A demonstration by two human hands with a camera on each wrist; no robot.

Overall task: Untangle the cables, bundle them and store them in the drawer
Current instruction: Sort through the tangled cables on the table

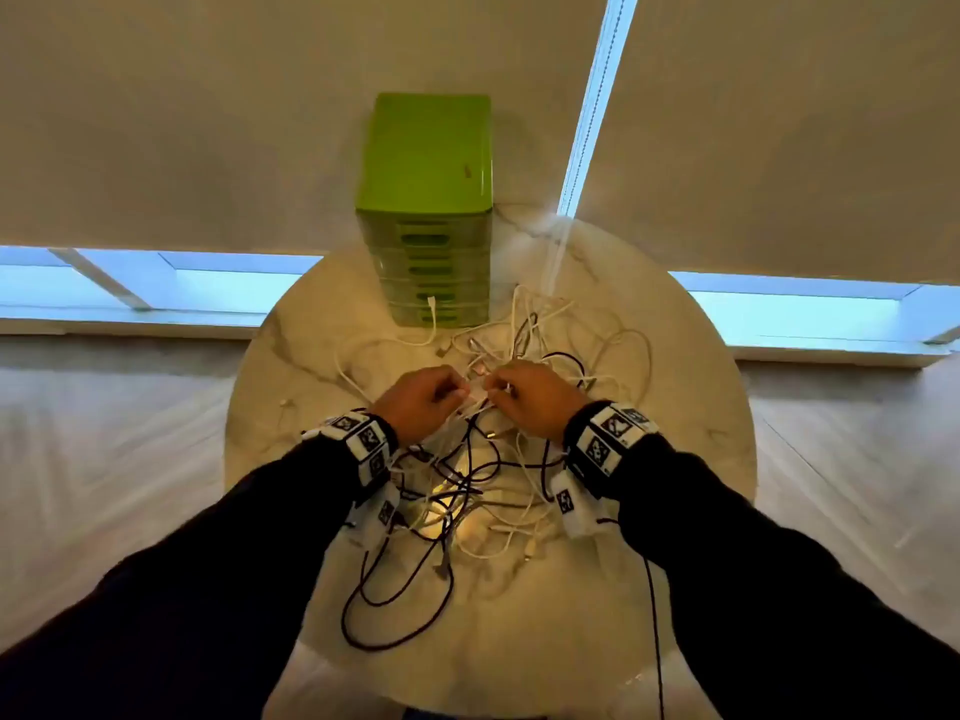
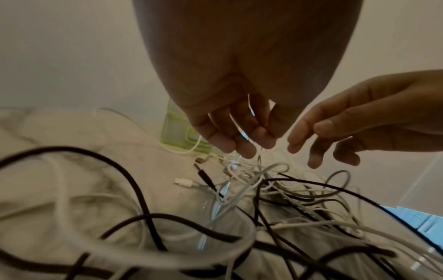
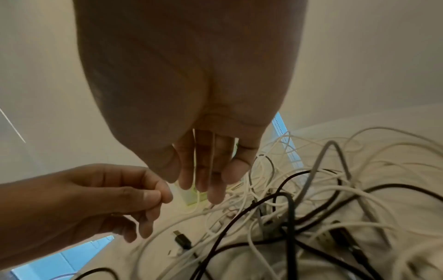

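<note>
Still untangling: left hand [image 1: 418,402] and right hand [image 1: 530,400] each pinching thin white cable [image 1: 475,402] above heap; next, easing strand free.

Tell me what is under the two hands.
Under the left hand and right hand lies a tangle of white and black cables on the round marble table. The strands each hand pinches are partly covered by the fingers.

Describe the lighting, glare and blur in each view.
Head: dim room, bright blue window strips, glare spot on the marble table among the cables. Left wrist: nearest cables smeared, left hand backlit. Right wrist: right hand shadowed, foreground cables soft.
</note>
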